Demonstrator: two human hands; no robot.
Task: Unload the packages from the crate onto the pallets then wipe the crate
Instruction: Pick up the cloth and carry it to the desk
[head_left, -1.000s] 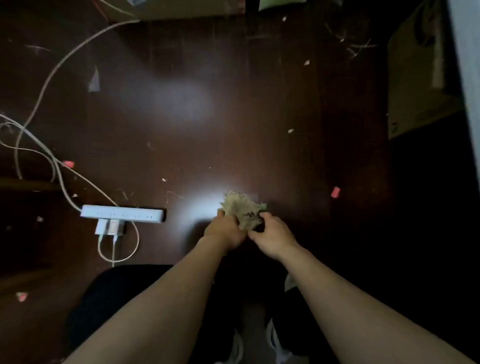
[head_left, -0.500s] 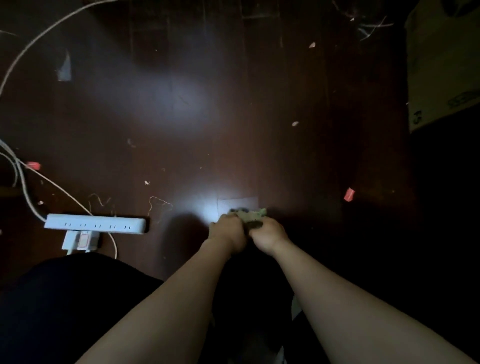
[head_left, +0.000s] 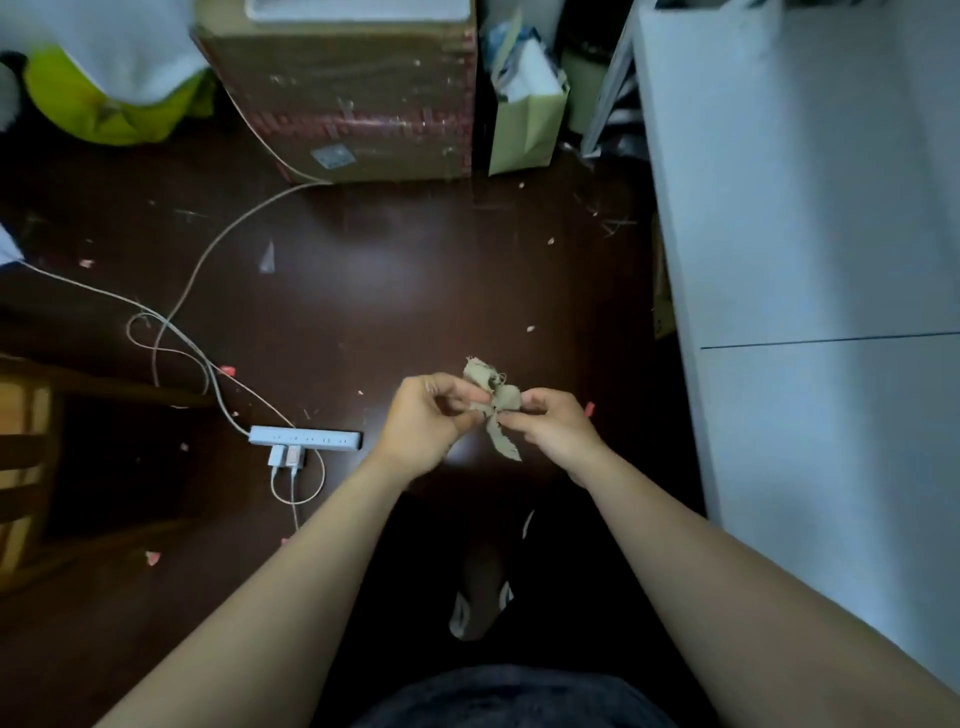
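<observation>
Presently the frayed tan cloth (head_left: 493, 402) hangs pinched between left hand (head_left: 428, 415) and right hand (head_left: 553, 423), level on either side, fingers (head_left: 457, 396) curled on its middle, its long axis running near to far above the floor (head_left: 389, 291). Beyond lies a power strip (head_left: 305, 438). Farther stand a shut cardboard box (head_left: 358, 104) and a paper bag (head_left: 524, 124) holding papers. No crate shows.

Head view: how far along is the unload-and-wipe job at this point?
Done: cannot tell; no crate, packages or pallets show, just a taped box on the floor. In hand: the left hand and right hand pinch a frayed cloth between them, above the floor. Left: probably the wiping, since the cloth touches no crate.
</observation>
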